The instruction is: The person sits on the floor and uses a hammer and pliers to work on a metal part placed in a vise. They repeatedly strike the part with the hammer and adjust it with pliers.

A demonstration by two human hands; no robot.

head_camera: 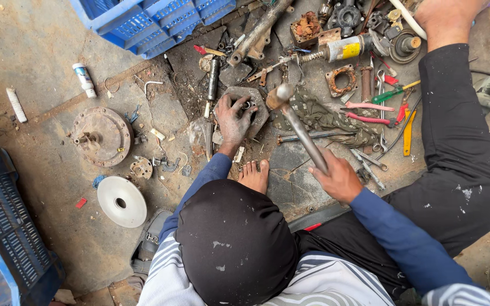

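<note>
From the head view, the person sits on a stained concrete floor [41, 51] with one bare foot [254, 175] stretched out between the arms. The left hand [233, 119] presses down on a grey metal housing [259, 110] that lies flat on the floor near the middle of the work area, its blackened fingers curled into the part's central opening and closed around the rim. The right hand [340, 180] is wrapped tight around the steel handle of a hammer [299, 127], whose rounded head is raised just beside the right edge of the housing, close above it; whether it touches cannot be told. Under the hammer's shaft lies a crumpled patterned rag [327, 118], with red-handled pliers [367, 112] and a yellow-handled tool [408, 131] just beyond it. Toward the floor's far edge sit a blue plastic crate [154, 20] and a heap of rusty parts [336, 34]. To the left of the housing rest a rusty round hub [102, 136], and nearer the person a white disc [121, 201]. A second blue crate [4, 226] stands at the left edge. A white tube [84, 79] lies well apart, up on the left.
</note>
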